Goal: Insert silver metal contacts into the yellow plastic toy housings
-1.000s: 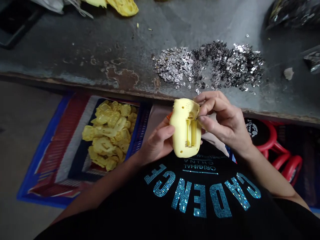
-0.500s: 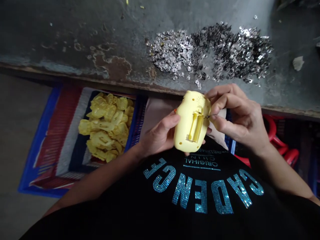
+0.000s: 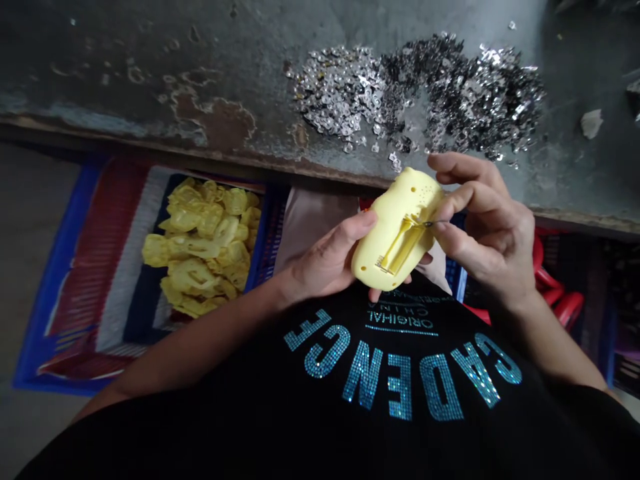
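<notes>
Head view: a pale yellow plastic battery housing (image 3: 383, 230) is held tilted in front of the bench edge, over the black T-shirt (image 3: 330, 407), with its battery compartment (image 3: 404, 245) turned upward. It is gripped by the left hand (image 3: 333, 260), thumb on the near side and fingers curled underneath. By the right hand (image 3: 487, 230), a thin dark metal piece (image 3: 436, 223) is pinched between thumb and forefinger, its tip brought to the upper end of the compartment; whether it is seated in a slot cannot be told.

The pinch is judged the weakest point: so little of the piece is held that it could be twisted or flicked loose, and it might then be lost in the dark shirt or the pale cloth (image 3: 307, 223) below. If it is pushed at a slant, the thin metal could be bent or the plastic edge scraped. Since the housing is supported by one hand alone, it could be rolled under sideways pressure, and the tip slid off line. A slip could also be driven into the fingertips. On the workbench (image 3: 280, 30), the heap of small metal plates (image 3: 345, 93) is spread near the front edge, where stray pieces could be brushed off by a sleeve or knuckle.
</notes>
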`<state>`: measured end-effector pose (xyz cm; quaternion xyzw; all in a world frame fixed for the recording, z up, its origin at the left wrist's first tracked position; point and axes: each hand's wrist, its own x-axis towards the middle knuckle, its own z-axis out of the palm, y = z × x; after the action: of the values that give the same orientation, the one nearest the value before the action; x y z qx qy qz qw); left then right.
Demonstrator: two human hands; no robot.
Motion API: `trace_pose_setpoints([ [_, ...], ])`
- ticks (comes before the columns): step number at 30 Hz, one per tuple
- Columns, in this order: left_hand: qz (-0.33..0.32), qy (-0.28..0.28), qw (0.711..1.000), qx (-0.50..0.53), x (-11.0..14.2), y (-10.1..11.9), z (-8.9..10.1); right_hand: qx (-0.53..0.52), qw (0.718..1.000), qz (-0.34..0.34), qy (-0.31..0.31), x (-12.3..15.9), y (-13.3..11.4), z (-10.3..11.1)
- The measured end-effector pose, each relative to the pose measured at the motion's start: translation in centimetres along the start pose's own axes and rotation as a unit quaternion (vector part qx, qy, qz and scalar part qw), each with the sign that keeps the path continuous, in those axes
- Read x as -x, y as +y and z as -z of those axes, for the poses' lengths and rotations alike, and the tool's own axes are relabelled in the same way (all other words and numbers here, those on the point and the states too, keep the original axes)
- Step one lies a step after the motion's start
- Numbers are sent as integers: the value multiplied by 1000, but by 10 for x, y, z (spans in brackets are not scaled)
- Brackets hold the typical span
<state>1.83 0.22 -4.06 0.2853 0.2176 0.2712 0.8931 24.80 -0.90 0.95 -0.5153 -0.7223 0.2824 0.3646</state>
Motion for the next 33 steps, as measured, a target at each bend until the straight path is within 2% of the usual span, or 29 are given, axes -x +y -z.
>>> trace_pose_setpoints([
  [4,-10,-7,1000,5,-2,-2,2,12,1000,-5,0,2,1,-1],
  [11,-23,-37,999,20,0,-4,3,-122,992,36,25,2,21,-5],
  [33,-33,14,999,5,3,0,-11,-107,994,22,9,2,17,0],
])
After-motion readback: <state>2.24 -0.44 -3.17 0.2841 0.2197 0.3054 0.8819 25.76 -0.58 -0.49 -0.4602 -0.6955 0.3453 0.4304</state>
